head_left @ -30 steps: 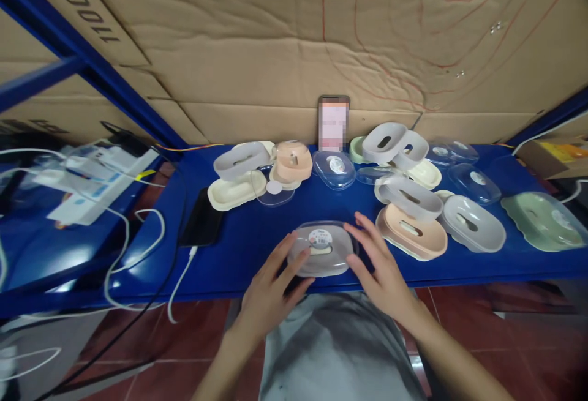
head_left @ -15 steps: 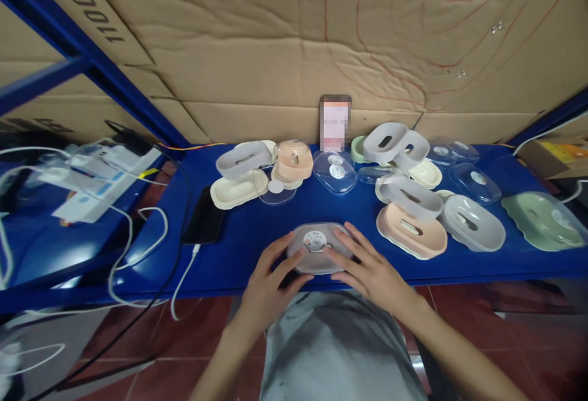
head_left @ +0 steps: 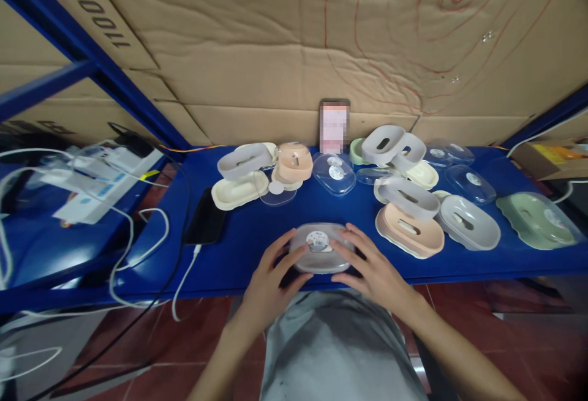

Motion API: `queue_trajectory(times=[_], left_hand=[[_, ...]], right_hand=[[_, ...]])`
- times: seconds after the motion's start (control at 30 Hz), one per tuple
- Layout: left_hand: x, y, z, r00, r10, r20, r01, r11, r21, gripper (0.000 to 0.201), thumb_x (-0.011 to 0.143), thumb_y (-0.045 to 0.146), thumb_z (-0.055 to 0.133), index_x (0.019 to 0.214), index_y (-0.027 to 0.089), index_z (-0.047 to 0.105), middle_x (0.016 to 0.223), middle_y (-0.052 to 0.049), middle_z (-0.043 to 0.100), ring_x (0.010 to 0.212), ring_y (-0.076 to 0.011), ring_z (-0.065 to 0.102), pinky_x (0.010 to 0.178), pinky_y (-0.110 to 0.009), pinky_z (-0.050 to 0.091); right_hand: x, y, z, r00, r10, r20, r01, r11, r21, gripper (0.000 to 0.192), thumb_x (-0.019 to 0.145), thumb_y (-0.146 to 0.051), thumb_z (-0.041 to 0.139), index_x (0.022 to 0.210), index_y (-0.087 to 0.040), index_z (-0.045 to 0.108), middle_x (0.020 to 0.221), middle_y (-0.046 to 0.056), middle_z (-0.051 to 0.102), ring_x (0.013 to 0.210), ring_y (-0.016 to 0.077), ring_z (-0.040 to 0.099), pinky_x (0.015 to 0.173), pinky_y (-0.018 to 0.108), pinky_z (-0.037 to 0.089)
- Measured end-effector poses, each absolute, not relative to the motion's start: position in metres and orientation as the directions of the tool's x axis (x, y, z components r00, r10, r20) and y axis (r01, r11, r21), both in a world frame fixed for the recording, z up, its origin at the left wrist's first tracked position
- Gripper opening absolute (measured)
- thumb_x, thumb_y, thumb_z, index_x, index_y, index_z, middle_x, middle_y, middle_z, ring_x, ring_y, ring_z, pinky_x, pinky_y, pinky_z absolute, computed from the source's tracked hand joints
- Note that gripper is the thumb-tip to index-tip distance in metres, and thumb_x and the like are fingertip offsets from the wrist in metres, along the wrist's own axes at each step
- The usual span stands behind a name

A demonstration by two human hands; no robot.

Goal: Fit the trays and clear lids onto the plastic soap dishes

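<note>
A grey soap box with a clear lid and a round sticker (head_left: 318,247) sits near the front edge of the blue shelf (head_left: 257,236). My left hand (head_left: 270,277) grips its left side, fingers spread over the lid's edge. My right hand (head_left: 371,269) presses on the lid's right side, fingers reaching toward the sticker. Both hands hold the box between them.
Several soap-dish parts lie behind: grey, cream and peach trays (head_left: 408,229), clear lids (head_left: 334,172), a green dish (head_left: 537,220) at far right. A phone (head_left: 334,125) leans on the cardboard wall. A black phone (head_left: 205,224) with a white cable lies left. Cables and boxes (head_left: 92,183) crowd the far left.
My right hand slid from beside the box onto its lid. My left hand closed in slightly on the left edge. The box stayed in place.
</note>
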State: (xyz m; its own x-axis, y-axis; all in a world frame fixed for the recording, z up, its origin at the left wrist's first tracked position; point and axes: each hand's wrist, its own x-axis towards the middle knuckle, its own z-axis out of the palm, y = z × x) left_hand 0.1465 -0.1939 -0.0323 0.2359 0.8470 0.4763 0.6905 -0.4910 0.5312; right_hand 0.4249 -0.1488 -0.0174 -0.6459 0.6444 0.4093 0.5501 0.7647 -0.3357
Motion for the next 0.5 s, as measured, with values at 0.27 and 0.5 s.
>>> queue_trajectory(times=[0.27,0.5], left_hand=[[0.145,-0.200,-0.025,0.167,0.879,0.447,0.631,-0.443,0.637,0.056,0.103,0.030,0.068,0.156,0.028,0.049,0.164,-0.017,0.045,0.138,-0.0297,0.065,0.108,-0.047,0.063],[0.153,-0.197,-0.031,0.147,0.866,0.479,0.733,-0.420,0.535,0.043,0.106,0.026,0.063,0.148,0.027,0.056,0.149,-0.013,0.062,0.126,-0.0248,0.072,0.100,-0.038,0.067]], right_hand=[[0.451,-0.169,-0.005,-0.488,0.656,0.575,0.636,0.719,-0.281,0.079,0.098,-0.033,0.078,0.168,-0.034,0.042,0.169,0.015,0.045,0.152,0.0339,0.053,0.119,0.051,0.055],[0.622,-0.193,0.001,0.163,0.428,0.889,0.983,0.005,-0.183,0.092,0.069,-0.050,0.100,0.152,-0.031,0.065,0.148,0.019,0.066,0.134,0.0471,0.065,0.109,0.067,0.055]])
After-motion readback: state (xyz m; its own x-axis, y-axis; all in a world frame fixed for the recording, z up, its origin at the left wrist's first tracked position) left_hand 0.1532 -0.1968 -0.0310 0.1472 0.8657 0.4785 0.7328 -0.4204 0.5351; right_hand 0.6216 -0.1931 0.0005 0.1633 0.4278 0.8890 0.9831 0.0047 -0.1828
